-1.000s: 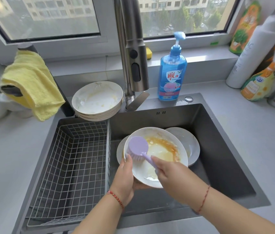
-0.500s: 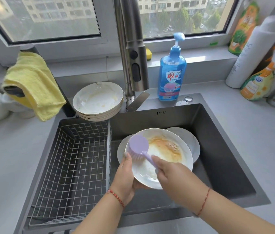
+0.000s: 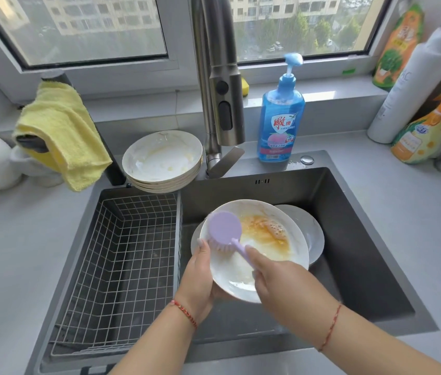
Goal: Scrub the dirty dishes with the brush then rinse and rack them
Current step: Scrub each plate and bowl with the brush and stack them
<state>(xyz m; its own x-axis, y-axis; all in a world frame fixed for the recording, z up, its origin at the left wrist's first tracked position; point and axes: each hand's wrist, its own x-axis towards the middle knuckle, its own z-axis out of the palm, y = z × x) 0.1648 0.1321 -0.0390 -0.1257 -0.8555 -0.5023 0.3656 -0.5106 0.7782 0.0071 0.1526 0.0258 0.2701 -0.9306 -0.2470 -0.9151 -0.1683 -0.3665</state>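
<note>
Lilac brush (image 3: pixel 224 230), round head, bristles down on the upper left of a white plate (image 3: pixel 257 250). Right hand (image 3: pixel 281 282) grips the brush handle, fingers curled round it, forefinger laid along the top. Left hand (image 3: pixel 197 277) holds the plate by its left rim, thumb over the edge just beside the bristles, remaining fingers hidden under the plate. Plate tilted toward the person, held above the dark sink (image 3: pixel 349 212). Orange-brown smear with a patch of foam across its upper middle; lower part looks pale and wet.

More plates (image 3: pixel 308 231) lie beneath and behind it in the basin, rims showing on the right and left; count unclear.

Wire rack (image 3: pixel 121 261) fills the left part of the sink, no dishes in it.

Stack of dirty plates (image 3: pixel 162 161) on the counter at the back edge of the sink, between the rack and the tap (image 3: pixel 219 77); top one streaked with yellowish residue.

Blue soap bottle (image 3: pixel 281 120) with pump stands right of the tap, behind the sink. Yellow cloth (image 3: pixel 59 131) draped over a dark holder at left. Several bottles (image 3: pixel 414 136) grouped at the far right by the window sill.

Red thread bracelet on each wrist.
</note>
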